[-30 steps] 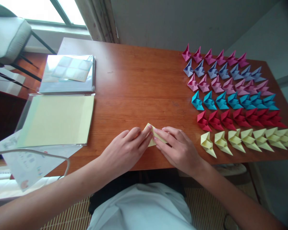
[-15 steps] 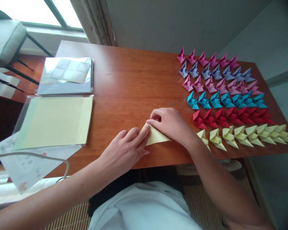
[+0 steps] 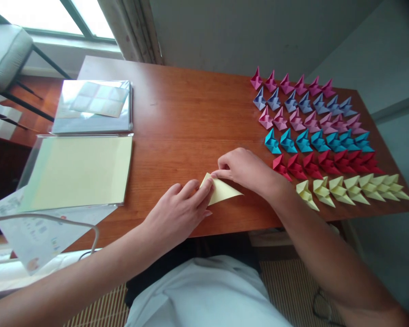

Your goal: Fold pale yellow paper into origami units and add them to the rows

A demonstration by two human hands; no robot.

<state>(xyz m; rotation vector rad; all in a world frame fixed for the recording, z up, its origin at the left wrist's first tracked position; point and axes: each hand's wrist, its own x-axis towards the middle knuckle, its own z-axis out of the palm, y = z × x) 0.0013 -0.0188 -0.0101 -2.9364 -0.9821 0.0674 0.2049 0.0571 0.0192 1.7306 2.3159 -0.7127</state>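
Observation:
A folded piece of pale yellow origami paper (image 3: 221,192) lies near the table's front edge, its narrow tip pointing right. My left hand (image 3: 182,210) holds the paper from the left, fingertips pressed on its upper part and thumb at its lower side. Part of the sheet is hidden under those fingers. My right hand (image 3: 243,172) is curled, its thumb and fingertips pinched along the paper's upper edge, close to the left fingertips.
Rows of folded paper pieces in pink, lilac, blue, red (image 3: 312,166) and yellow (image 3: 340,189) line the table's right side. On the left lie a pack of yellow paper (image 3: 83,172), a clear-wrapped pack (image 3: 95,122), a printed sheet (image 3: 30,240) and a cable (image 3: 54,219).
My right hand has slid slightly right and up along the paper's edge, leaving the top corner more exposed. My left hand stays on the paper. The view has shifted a little.

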